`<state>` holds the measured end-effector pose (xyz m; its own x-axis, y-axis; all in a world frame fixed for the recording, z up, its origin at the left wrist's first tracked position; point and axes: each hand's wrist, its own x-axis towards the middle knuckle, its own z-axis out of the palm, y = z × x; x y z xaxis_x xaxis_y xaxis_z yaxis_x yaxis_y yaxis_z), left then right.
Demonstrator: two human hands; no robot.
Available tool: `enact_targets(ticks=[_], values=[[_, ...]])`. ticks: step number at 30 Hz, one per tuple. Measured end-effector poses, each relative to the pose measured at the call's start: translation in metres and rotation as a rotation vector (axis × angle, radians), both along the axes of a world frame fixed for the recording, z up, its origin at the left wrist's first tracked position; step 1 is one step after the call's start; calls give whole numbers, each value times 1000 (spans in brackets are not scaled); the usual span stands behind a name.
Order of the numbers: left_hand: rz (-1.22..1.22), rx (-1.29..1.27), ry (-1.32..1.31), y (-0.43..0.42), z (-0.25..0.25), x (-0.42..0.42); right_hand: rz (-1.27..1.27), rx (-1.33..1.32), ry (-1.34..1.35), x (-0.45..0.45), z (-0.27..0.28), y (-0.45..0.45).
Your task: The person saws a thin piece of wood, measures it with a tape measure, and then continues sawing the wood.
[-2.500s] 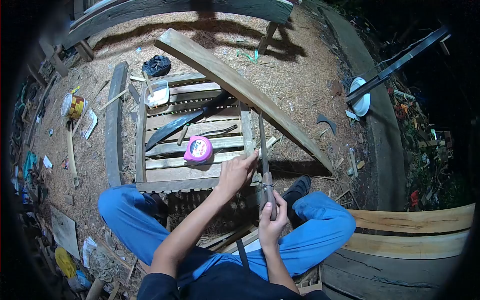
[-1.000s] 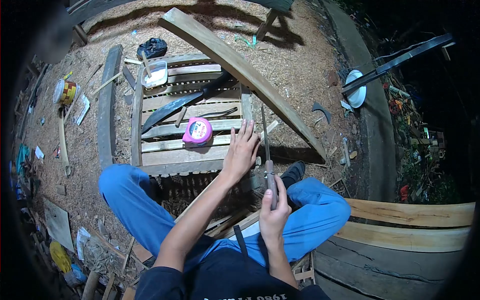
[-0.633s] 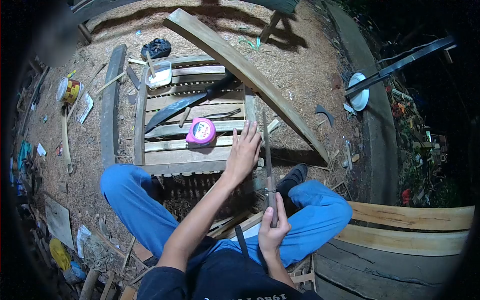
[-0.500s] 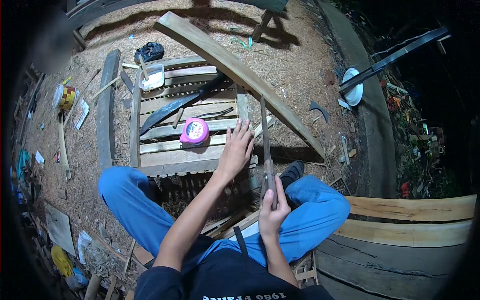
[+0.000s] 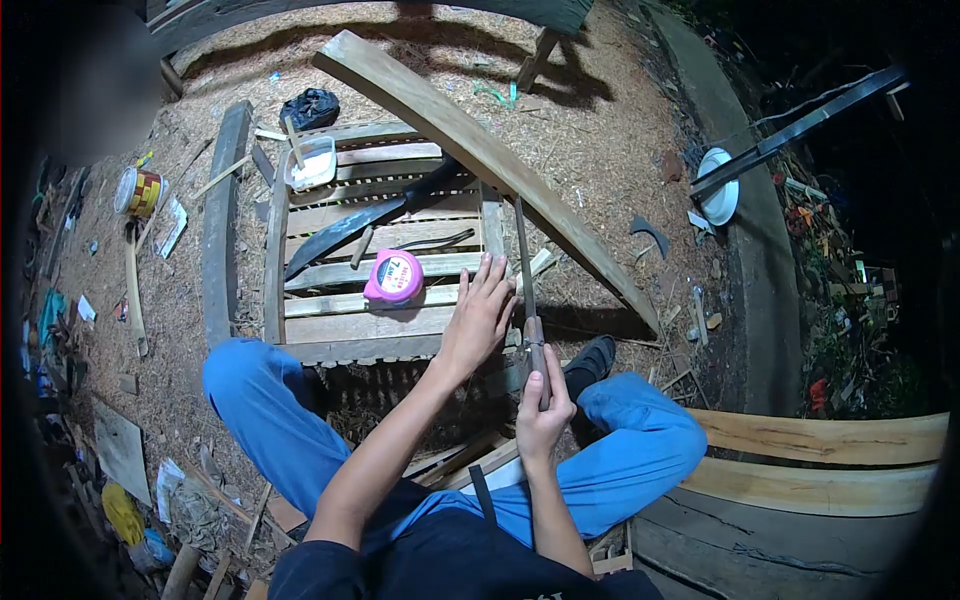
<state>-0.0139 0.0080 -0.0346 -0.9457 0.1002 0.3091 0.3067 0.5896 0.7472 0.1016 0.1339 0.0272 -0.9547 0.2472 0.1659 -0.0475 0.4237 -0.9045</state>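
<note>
My right hand [image 5: 543,418] is wrapped round the handle of a long, narrow-bladed hand tool [image 5: 526,265], seen nearly edge-on. Its far end meets the lower edge of a long wooden plank [image 5: 470,130] that slants across the slatted wooden table [image 5: 375,322]; whether it touches is unclear. My left hand [image 5: 481,318] rests with fingers stretched out at the table's near right corner, beside the blade. Just left of it on the slats is a pink tape measure [image 5: 395,276]. Behind that lie a dark curved machete [image 5: 345,236] and a short wooden handle [image 5: 362,247].
A plastic tub [image 5: 312,168] and a black bag [image 5: 309,108] are at the table's far left. A grey beam [image 5: 224,240] stands left of it. Pale boards [image 5: 820,438] lie at the right. Sawdust and scraps cover the ground, with a white basin [image 5: 718,200] near the kerb.
The view has shifted slightly, moving the scene a little right and down. The long-bladed tool has moved slightly left relative to the plank. My left hand stays at the table corner.
</note>
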Motion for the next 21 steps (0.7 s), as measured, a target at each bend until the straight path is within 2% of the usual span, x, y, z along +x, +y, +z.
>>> enact_targets(ticks=[4, 7, 8, 10, 11, 14, 16, 17, 20, 21], values=[[41, -123, -15, 3, 6, 2, 17, 6, -30, 7, 5, 2], [73, -145, -13, 7, 7, 2, 53, 23, -77, 44, 12, 18], [81, -164, -23, 7, 7, 1, 40, 54, 6, 59, 12, 26], [77, -153, -29, 4, 5, 0, -12, -126, -193, 89, 28, 45], [64, -104, -12, 2, 3, -1, -17, -123, -185, 89, 31, 47], [50, -61, 23, 2, 1, 4, -94, -98, -61, 75, 48, 37], [37, -48, 21, 0, -1, -1, -60, -27, 81, 42, 46, 27], [36, -30, 24, 0, -1, 0, -84, -169, -14, 30, 31, 21], [46, -24, 19, 0, -5, 0, -3, -16, 105, -8, 4, 11], [44, -50, -5, -1, -2, 1, -4, -23, 59, -13, 4, 8]])
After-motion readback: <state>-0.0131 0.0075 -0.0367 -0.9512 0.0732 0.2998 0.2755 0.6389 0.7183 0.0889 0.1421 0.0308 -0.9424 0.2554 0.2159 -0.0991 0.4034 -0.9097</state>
